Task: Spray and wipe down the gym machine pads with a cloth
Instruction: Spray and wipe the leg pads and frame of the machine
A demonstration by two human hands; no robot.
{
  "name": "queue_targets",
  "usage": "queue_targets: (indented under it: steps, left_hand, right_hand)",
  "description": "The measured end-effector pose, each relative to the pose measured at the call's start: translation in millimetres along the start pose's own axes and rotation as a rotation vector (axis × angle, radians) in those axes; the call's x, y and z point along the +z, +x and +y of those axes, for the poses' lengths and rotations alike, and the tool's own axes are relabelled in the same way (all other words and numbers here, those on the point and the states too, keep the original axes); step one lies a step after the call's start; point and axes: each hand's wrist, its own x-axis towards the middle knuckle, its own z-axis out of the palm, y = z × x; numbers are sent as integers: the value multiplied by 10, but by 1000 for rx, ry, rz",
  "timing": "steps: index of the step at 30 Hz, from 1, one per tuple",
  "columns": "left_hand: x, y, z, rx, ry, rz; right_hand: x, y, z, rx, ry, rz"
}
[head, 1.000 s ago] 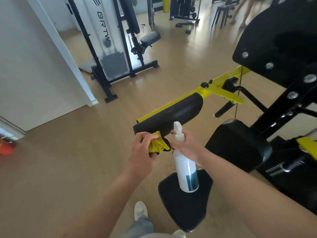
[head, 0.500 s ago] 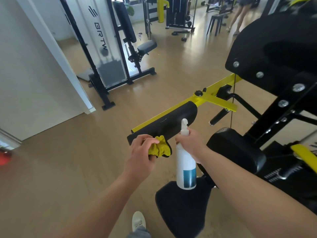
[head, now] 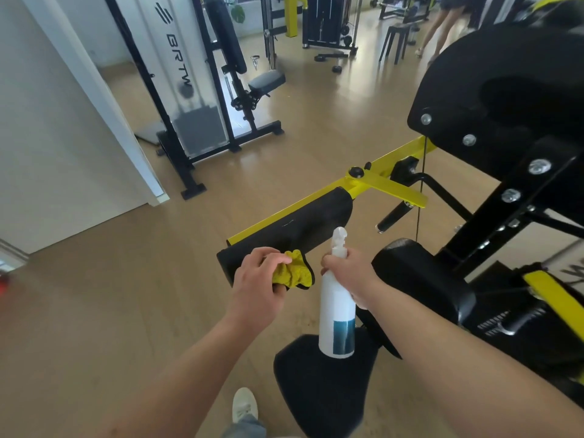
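Long pad [head: 294, 229] at centre. Cloth [head: 295, 275] on its near end, held in the left hand [head: 256, 279]. Spray bottle [head: 336, 314] just beside at 3 o'clock, held in the right hand [head: 347, 273]; seat pad [head: 316, 396] at 6 o'clock of it. Cable machine [head: 196, 99] well apart at 11 o'clock.

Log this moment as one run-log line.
phase: wipe | left hand: grips yellow cloth at near end of long black pad | right hand: holds spray bottle upright

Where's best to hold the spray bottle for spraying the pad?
Probably at the neck, just under the trigger head, coming from behind as the right hand does: the bottle hangs upright, its nozzle facing the pad ahead.
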Motion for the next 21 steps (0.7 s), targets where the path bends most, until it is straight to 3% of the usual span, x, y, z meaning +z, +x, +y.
queue_targets:
  steps: [6, 10, 15, 21]
  left_hand:
    - [-3, -143, -18, -49, -2, 5]
    - [-56, -298, -116, -73, -13, 21]
    - [-129, -534, -232, -96, -20, 61]
    - [-189, -727, -272, -105, -34, 29]
  right_hand:
    - [144, -97, 157, -1, -40, -102]
    - [305, -197, 240, -75, -226, -124]
    - [497, -342, 296, -131, -259, -320]
    - [693, -421, 376, -132, -358, -368]
